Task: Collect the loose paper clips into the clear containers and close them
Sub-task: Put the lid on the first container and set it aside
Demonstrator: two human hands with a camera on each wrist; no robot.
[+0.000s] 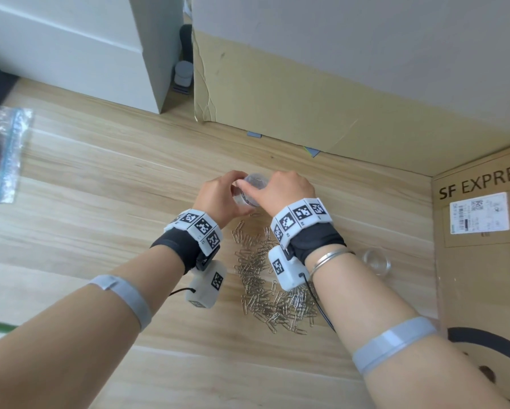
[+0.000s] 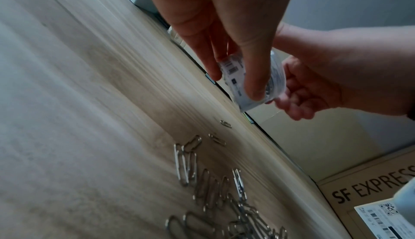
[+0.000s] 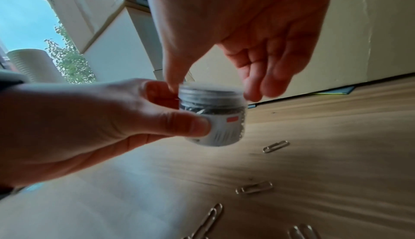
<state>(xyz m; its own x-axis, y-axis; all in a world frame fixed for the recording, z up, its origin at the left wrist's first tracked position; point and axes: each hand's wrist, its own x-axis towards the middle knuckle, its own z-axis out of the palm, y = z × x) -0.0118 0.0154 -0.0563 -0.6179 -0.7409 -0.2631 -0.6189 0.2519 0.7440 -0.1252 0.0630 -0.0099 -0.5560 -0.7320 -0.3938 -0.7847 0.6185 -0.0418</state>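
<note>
A small clear jar [image 1: 252,188] with a white label, packed with paper clips, is held just above the table between both hands. My left hand [image 1: 225,191] grips the jar's body [image 3: 221,129] with thumb and fingers. My right hand [image 1: 273,188] has its thumb and fingertips round the clear lid [image 3: 211,92] on top of the jar. In the left wrist view the jar [image 2: 233,77] lies tilted in my left hand [image 2: 234,83]. A pile of loose silver paper clips [image 1: 273,290] lies on the wooden table under my wrists. A second clear container [image 1: 376,262] stands by my right forearm.
A tall cardboard box [image 1: 321,98] lines the table's far edge, and an SF Express box [image 1: 481,231] closes off the right side. A clear zip bag [image 1: 7,154] lies at the far left. A few stray clips [image 3: 253,188] lie apart from the pile.
</note>
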